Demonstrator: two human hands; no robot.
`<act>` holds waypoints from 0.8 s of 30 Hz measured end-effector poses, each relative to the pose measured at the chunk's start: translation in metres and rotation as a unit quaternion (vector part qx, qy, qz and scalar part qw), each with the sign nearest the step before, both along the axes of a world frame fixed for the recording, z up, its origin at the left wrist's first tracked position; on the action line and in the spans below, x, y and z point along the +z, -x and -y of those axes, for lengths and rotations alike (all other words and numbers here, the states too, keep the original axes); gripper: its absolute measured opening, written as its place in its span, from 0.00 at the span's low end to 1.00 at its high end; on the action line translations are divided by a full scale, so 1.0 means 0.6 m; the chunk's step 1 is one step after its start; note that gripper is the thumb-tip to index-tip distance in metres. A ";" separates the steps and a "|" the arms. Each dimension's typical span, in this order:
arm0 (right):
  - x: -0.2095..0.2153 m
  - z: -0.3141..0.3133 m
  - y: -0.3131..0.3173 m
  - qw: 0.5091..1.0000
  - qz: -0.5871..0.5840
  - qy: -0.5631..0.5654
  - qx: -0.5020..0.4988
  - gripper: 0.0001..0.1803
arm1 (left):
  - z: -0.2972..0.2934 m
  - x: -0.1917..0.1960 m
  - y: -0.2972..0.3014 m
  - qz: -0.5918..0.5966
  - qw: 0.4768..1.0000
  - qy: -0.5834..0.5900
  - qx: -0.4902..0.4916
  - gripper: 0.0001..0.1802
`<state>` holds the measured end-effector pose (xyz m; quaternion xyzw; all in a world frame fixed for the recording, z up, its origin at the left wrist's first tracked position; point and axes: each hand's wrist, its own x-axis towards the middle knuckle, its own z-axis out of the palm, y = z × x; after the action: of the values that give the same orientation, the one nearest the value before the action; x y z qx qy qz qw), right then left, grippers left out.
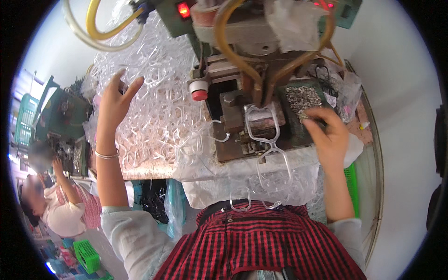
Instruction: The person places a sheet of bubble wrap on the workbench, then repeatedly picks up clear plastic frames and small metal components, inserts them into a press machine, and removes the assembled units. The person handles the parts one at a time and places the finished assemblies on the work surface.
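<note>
My left hand (116, 100) is raised over a large heap of clear plastic eyeglass frames (158, 116), its thumb and fingers apart with nothing seen between them. One clear eyeglass frame (268, 139) sits at the machine's metal fixture (231, 112), beneath two brass-coloured prongs (262, 88). Its lower rim hangs toward me over the white sheet. My right hand (330, 135) is at a dark tray (294, 130) of tiny metallic pieces (302, 99). Thumb and forefinger come together there; whatever they pinch is too small to make out.
A red push button (199, 94) juts out left of the fixture. Yellow hoses (224, 28) loop down in front of the machine. More clear frames lie near my striped apron (252, 233). Another person (65, 210) works at a green machine on the far left.
</note>
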<state>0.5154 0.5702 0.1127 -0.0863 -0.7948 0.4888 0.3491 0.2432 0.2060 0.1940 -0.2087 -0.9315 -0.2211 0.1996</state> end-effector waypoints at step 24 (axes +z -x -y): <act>0.049 0.121 0.047 0.981 -0.046 0.147 0.120 0.29 | -0.188 -0.055 -0.244 -0.062 0.831 -0.408 -0.374 0.08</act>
<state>0.4873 0.4978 0.1418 -0.0181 -0.7021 0.6419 0.3077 0.3898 0.3188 0.1609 -0.4536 -0.5935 -0.6253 0.2258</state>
